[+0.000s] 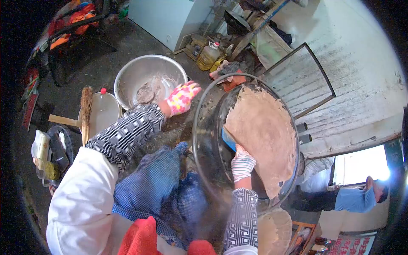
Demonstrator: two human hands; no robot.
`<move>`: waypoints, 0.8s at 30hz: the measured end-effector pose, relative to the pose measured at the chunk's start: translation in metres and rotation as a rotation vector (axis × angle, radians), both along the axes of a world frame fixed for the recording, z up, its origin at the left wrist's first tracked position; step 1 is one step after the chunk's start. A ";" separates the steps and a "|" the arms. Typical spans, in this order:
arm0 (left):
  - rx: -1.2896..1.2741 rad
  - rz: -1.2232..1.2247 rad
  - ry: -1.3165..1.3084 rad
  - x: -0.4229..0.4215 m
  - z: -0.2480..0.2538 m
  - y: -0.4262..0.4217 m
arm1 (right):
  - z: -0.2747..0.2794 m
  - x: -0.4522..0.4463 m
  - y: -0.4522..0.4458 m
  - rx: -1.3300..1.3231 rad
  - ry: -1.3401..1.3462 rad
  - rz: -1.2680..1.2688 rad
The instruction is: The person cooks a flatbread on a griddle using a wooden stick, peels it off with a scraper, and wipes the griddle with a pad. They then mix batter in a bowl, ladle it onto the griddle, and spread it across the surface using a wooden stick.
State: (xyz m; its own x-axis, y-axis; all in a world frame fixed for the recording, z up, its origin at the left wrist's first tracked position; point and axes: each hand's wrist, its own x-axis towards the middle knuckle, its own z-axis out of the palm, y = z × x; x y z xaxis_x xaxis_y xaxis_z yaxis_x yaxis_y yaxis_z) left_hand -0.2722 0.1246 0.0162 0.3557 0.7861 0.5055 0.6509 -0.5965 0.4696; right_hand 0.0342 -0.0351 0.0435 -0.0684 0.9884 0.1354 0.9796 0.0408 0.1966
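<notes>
The round black griddle (224,163), the largest thing about the hands, is ringed by a metal hoop (194,136). Most of its top is covered by a tan layer of batter (263,131), spread close to the right edge and broken by small dark gaps there. A dark strip is left bare along the griddle's left edge and around toward the near edge, where the layer's border slants inward.

To the left, beyond the hoop, a wide metal basin (127,80) is set down, with a lumpy paste (148,91) of similar colour inside it.

Between basin and hoop, the left hand (182,98), in a pink-and-yellow glove, is held out with its fingers loosely extended; nothing is seen in it, though its palm side is hidden. It is best carried clear of the hoop.

By the right hand (243,163), in a striped glove, a blue scraper (228,139) is gripped firmly at its near end, over the griddle's left part. The blade appears to lie along the layer's left border; whether it is pressed down cannot be told. Light, even pressure and a low blade angle would probably serve best, with the stroke curved along the griddle's edge, lest the thin border be torn. The wrist should be lifted off the black surface, which may be hot.
</notes>
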 end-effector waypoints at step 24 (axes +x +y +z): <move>-0.024 -0.708 0.165 0.097 0.000 -0.284 | 0.010 0.003 0.000 -0.188 0.034 -0.123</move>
